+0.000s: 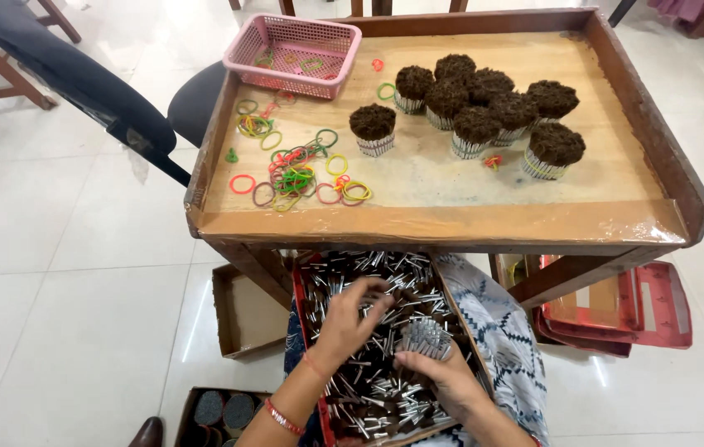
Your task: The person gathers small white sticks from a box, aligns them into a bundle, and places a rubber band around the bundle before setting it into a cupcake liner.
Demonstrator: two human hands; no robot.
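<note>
Sticks [368, 381] fill the red tray [298, 290] on my lap, lying loose at every angle. My left hand [348, 319] is spread, fingers curled into the pile. My right hand [443, 372] clamps a bundle [425, 338] of them, silver ends pointing up and away. I see loose ones just left of that bundle, nearer my left hand. Rubber bands [294, 174] lie on the counter [443, 223] beyond.
</note>
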